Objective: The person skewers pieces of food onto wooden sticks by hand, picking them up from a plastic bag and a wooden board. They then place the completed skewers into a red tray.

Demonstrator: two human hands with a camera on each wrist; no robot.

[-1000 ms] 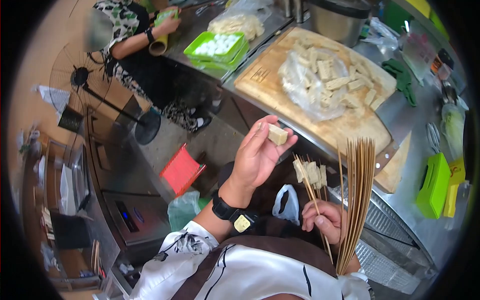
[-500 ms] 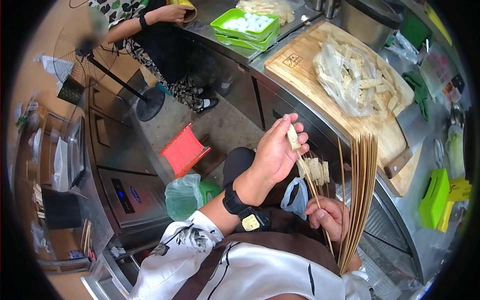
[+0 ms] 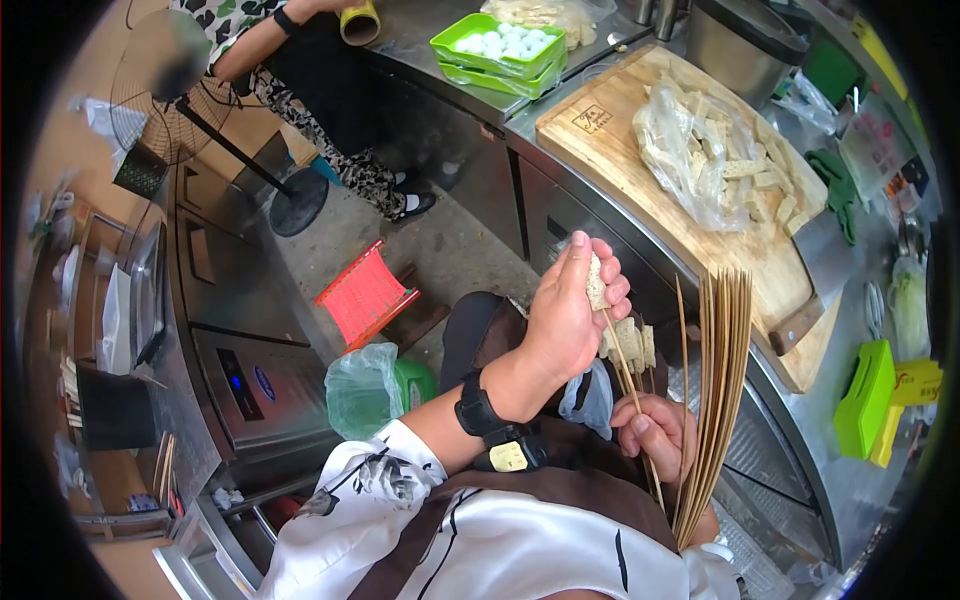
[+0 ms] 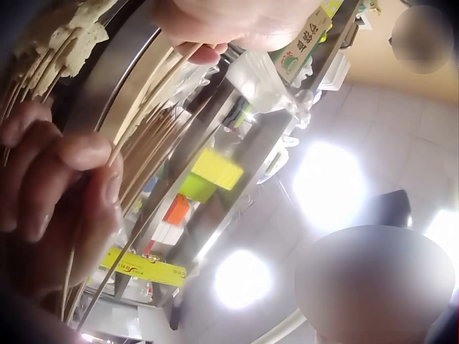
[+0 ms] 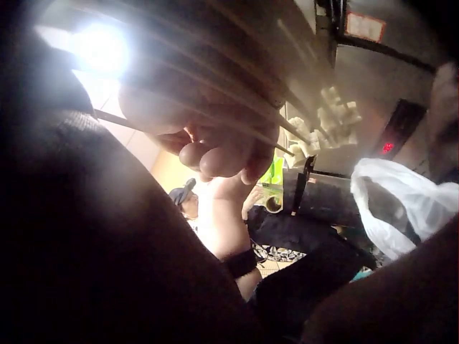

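The tofu piece [image 3: 597, 285] was in the left hand [image 3: 568, 318], raised in front of the lap, off the front edge of the counter [image 3: 850, 310]. That hand's fingers were curled about the piece, with the thumb laid along its near side. The upper end of a bamboo skewer [image 3: 613, 332] met the lower end of the tofu; how far it had gone in could not be told.

The right hand [image 3: 652, 432] pinched the skewer between thumb and bent fingers, lower down its length. A thick bundle of skewers [image 3: 722, 370] stood just beside that hand, tips up and fanned slightly; its grip on the bundle was partly hidden. Between the two hands, just beyond the pinched skewer, threaded tofu pieces [image 3: 633, 345] sat close together on other skewers.

On the counter lay a wooden cutting board [image 3: 620, 150], bearing a clear plastic bag [image 3: 690, 170] among loose tofu strips. A knife [image 3: 797, 328] with a wooden handle lay along the board's right edge. Farther left, a green tray [image 3: 490, 68] held white balls [image 3: 510, 42]. Below, on the floor, were a red stool [image 3: 367, 298] and a green bin [image 3: 413, 383].
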